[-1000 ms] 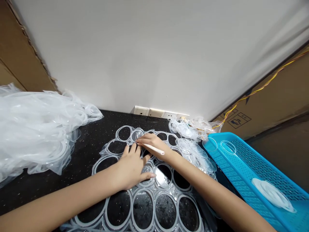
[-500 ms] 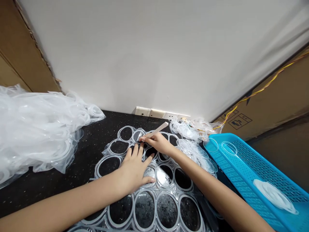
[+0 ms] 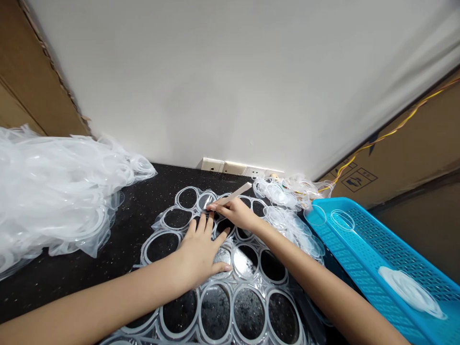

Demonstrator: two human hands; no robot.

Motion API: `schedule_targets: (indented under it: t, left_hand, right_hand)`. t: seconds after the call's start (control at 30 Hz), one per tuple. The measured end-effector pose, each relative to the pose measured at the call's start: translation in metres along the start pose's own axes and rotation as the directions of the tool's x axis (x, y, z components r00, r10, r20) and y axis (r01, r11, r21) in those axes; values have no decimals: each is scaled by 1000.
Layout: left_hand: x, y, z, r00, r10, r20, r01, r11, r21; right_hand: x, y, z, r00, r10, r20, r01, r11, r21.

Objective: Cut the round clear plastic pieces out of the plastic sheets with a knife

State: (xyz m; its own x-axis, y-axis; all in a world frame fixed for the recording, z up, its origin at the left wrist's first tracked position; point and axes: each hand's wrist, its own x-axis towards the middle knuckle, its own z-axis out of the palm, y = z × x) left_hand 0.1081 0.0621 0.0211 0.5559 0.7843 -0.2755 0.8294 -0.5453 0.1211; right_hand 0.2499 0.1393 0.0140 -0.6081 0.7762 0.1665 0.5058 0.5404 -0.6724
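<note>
A translucent sheet of moulded rings [image 3: 214, 282] lies flat on the black speckled countertop [image 3: 132, 206]. My left hand [image 3: 201, 251] rests on it, palm down with fingers spread. In my right hand [image 3: 235, 211] is a slim white stick-like tool [image 3: 235, 192], pinched between thumb and fingers. Its upper end points up to the right, and its lower tip is hidden by my fingers. Those fingertips are at the edge of a ring in the far row, whose centre [image 3: 205, 201] looks greyish, as if film fills it. Most other rings show the dark counter through them.
At left is a large heap of translucent ring sheets [image 3: 53, 191]. Loose clear discs and thin rings [image 3: 291, 230] pile up right of the sheet. A blue plastic basket [image 3: 334, 258] at right holds stacked white rings [image 3: 411, 292]. Wall sockets [image 3: 235, 168] and cardboard boxes [image 3: 406, 143] stand behind.
The white tool has swung from pointing down toward me to pointing up and right. My right hand has turned with it, staying by the same far ring. My left hand remains on the sheet.
</note>
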Motion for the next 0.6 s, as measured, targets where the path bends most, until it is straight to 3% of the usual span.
schedule_targets:
  t: [0.2, 0.33, 0.47, 0.6]
  left_hand:
    - [-4, 0, -4, 1000, 27, -2, -27, 1000, 6]
    - [-6, 0, -7, 1000, 27, 13, -27, 1000, -3]
    - [-4, 0, -6, 999, 17, 41, -16, 1000, -22]
    - [-2, 0, -1, 1000, 14, 24, -13, 1000, -28]
  right_hand:
    - [-7, -11, 8, 983, -167, 81, 182, 955, -233]
    - [-5, -8, 11, 975, -205, 85, 222, 902, -370]
    - [9, 3, 2, 977, -211, -36, 170, 864, -473]
    - [32, 14, -21, 957, -186, -224, 39, 844, -534]
